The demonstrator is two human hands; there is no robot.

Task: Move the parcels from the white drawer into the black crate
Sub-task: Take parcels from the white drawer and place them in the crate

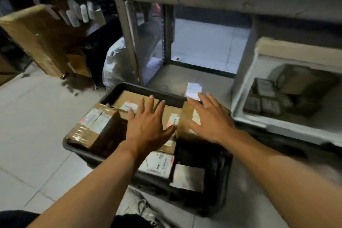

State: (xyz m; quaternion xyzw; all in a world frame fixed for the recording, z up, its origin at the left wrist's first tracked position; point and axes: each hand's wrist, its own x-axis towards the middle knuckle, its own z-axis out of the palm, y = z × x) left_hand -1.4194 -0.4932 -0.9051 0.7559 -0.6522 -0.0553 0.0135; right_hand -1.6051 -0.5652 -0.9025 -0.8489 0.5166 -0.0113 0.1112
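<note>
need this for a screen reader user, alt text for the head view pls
Both bare hands, left hand and right hand, spread open over brown cardboard parcels packed in a black plastic crate on a tiled floor. To the right, a white drawer holds more parcels.

One black crate, one white drawer — two hands.

Dim indoor light, brightest on floor tiles behind shelf; motion blur throughout, wide-angle bending at edges.
</note>
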